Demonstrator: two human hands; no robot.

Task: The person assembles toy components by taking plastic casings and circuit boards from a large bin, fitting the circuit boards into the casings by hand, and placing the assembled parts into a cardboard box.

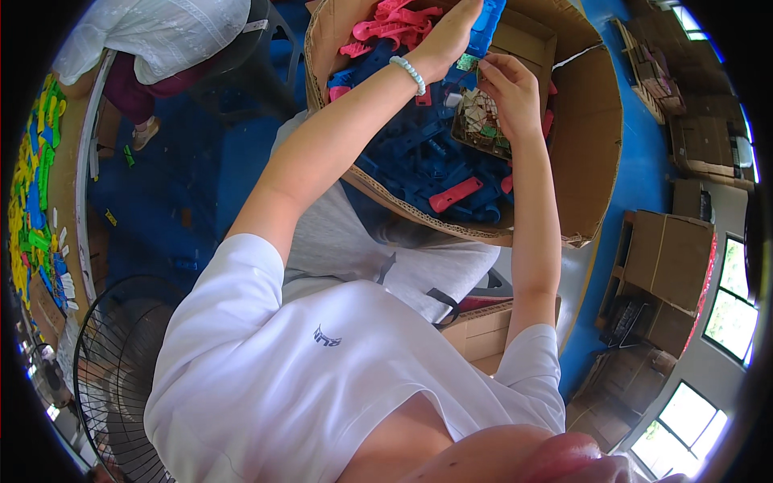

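Observation:
At the top of the view, my left hand [448, 42] is closed around a bright blue plastic casing [486, 26], part of which is cut off by the frame's edge. A small green circuit board [466, 62] shows just below the casing. My right hand [513, 90] pinches at the board's edge, thumb and forefinger together. Under the right hand sits a small cardboard tray [483, 143] holding little boards and wires. Dark blue plastic pieces [423, 157] fill the large cardboard box [592, 121] beneath both hands, with pink pieces [394, 22] heaped at its far left.
A black-framed fan [121, 378] stands at my lower left. On the far left, a table [74, 193] carries many yellow, green and blue plastic pieces. Another person [161, 36] sits beyond, near a dark chair [262, 76]. Cardboard boxes [664, 262] are stacked along the right.

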